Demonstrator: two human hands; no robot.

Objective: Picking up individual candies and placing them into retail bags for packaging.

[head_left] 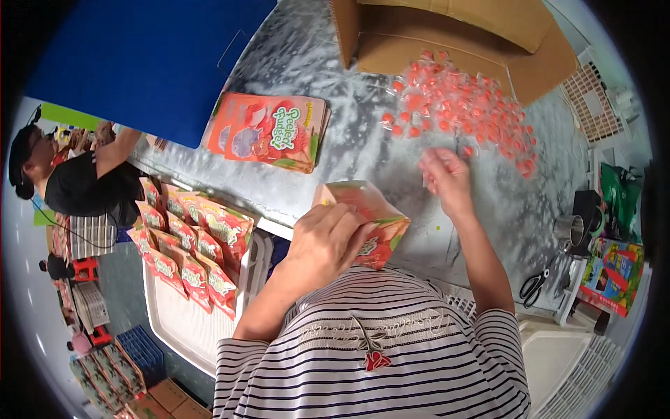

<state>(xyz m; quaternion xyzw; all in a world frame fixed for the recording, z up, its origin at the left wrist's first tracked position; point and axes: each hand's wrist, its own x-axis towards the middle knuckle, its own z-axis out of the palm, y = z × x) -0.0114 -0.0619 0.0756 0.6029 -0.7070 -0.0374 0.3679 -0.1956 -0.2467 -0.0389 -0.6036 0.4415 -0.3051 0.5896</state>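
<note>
Striped shirt (pixel 377 363) nearest lens | our left hand (pixel 324 241) clamps open pouch (pixel 370 220), mouth facing 1 o'clock | our right hand (pixel 447 178) pinching wrapped candies (pixel 460 112), contents unclear | pile lies at 12 o'clock from right hand, nearer it.

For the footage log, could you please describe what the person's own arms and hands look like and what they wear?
Both forearms come up bare from short sleeves of a white top with thin dark stripes, which has a small red motif on the chest. The left hand and right hand wear no gloves; no watch or ring is visible.
</note>
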